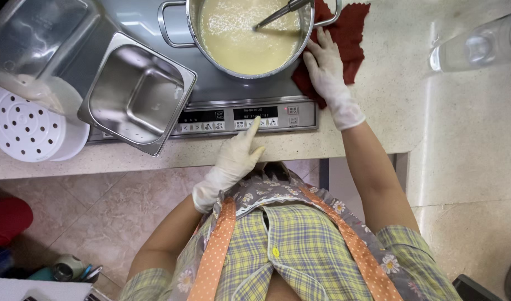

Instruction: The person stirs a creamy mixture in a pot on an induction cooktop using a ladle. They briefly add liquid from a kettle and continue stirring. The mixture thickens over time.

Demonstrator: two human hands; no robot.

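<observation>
Creamy yellow batter already fills the pot, ladle in; left hand pokes cooktop panel one-fingered, right hand flat, released, on red cloth

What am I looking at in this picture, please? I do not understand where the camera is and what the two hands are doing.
The camera sits on a person's head and looks straight down, so you see their own apron and arms. Both hands wear thin white gloves. The left hand points one finger at the control panel of a flat cooktop, touching or almost touching it. The right hand lies flat on a dark red cloth beside a steel pot of pale yellow liquid, with a utensil standing in it. Neither hand grips anything. An empty steel pan rests at the cooktop's left, near a white perforated disc. A clear glass container lies on the counter at the right.
</observation>
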